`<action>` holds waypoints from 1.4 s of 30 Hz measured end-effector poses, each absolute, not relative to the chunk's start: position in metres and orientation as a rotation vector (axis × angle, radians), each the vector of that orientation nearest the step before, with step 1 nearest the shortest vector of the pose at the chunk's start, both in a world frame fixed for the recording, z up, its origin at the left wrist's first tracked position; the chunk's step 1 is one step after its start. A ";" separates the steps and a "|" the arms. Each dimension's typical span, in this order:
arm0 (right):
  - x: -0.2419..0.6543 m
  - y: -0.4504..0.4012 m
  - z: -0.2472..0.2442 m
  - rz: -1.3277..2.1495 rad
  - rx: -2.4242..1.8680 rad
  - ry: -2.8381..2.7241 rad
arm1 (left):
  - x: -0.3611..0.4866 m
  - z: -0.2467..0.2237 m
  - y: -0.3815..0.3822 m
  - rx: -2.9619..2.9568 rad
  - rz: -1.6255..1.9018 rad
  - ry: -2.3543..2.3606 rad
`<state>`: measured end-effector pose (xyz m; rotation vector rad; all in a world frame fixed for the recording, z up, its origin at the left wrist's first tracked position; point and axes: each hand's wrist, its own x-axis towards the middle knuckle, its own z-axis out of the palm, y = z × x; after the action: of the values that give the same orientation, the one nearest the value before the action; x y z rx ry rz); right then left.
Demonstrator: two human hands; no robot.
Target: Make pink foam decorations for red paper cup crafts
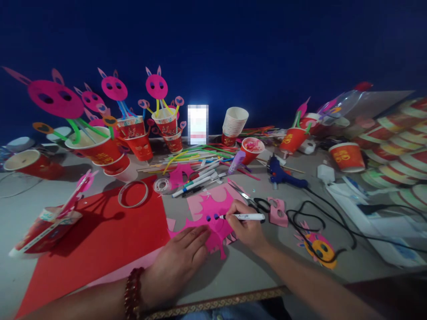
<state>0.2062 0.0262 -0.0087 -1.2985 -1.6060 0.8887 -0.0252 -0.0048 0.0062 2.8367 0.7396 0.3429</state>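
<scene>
My left hand (185,253) lies flat, fingers stretched out, over the lower left part of a magenta sheet with cut-away edges (216,238). Two dark blue eye spots show near the middle of that sheet. In my right hand (248,229) is a white acrylic marker (251,217), pinched between thumb and fingers. Its tip points left and is at or very near the right eye spot; I cannot tell if it touches. Lighter pink paper (193,202) lies partly under the sheet. Scissors (247,195) with black handles rest just beyond my right hand.
Red card (110,240) covers the left of the table. Paper cups with pink animal heads (156,86) stand at the back left. Several markers (196,182) and pipe cleaners lie mid-table. A blue glue gun (283,173) with a black cable sits right, near stacked cups (400,142).
</scene>
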 end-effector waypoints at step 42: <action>0.219 0.021 0.015 0.769 -1.097 -1.412 | -0.022 0.006 0.002 2.646 0.574 0.876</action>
<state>0.2192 0.0208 0.0148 -1.0975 -1.4115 0.7694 -0.0223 0.0020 0.0059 2.6459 0.8761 0.5741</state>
